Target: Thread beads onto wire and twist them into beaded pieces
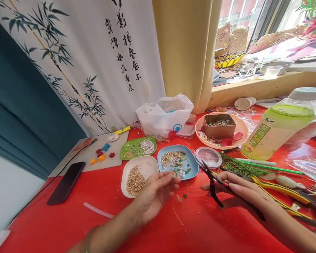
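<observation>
Left hand (158, 191): thumb and forefinger pinched narrow on one small pale-green piece (174, 175), seemingly a bead. Right hand (242, 193): fingers round black pliers (213, 182), tips towards the table's (126, 232) far edge; whether the tips are parted, cannot tell. Risks, as judged: a slack pinch could lose the piece among the mixed beads (176, 161) of the blue dish (195, 167); a careless left wrist could tip the white dish (150, 171) of gold beads (135, 181). Position: piece at the left fingertips, seen against the blue dish's near edge, apart from the pliers.
</observation>
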The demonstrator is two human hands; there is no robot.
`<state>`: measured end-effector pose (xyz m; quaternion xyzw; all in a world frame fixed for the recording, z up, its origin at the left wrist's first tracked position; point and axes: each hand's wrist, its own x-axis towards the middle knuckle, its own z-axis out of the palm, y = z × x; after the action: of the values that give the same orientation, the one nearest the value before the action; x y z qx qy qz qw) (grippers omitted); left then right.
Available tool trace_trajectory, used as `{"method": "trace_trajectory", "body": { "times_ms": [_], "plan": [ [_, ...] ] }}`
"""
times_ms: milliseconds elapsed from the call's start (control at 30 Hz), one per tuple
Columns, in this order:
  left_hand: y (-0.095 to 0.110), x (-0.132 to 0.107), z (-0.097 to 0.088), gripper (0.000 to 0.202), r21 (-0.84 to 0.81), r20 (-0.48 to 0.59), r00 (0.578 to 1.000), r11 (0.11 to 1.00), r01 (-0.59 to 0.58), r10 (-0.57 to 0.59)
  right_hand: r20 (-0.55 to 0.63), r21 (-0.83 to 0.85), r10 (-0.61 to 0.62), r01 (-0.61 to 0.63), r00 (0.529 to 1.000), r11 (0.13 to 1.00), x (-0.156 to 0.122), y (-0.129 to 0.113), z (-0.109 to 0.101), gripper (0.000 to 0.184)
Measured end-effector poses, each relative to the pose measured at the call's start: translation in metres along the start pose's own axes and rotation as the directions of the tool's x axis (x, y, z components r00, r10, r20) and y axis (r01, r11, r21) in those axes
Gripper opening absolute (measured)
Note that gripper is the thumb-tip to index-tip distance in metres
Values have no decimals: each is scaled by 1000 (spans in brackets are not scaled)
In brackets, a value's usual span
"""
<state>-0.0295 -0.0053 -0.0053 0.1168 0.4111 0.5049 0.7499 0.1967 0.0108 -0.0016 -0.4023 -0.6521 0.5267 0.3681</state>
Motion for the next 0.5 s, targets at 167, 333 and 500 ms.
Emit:
{"method": "trace_trajectory", "body": {
  "times_ms": [167, 333, 500],
  "plan": [
    [1, -2, 1, 8, 0, 14, 1000, 1000, -5, 5, 129, 61, 93, -101, 987, 993, 3, -1, -5, 34],
    [2, -3, 2, 7, -6, 23, 1000, 1000, -1, 1, 7, -505, -137, 121, 991, 855, -8, 27, -13, 38],
    [1, -3, -1, 8, 22, 56, 998, 1000, -1, 0, 17, -787, -312, 205, 950, 582, -11, 25, -5, 41]
  ]
}}
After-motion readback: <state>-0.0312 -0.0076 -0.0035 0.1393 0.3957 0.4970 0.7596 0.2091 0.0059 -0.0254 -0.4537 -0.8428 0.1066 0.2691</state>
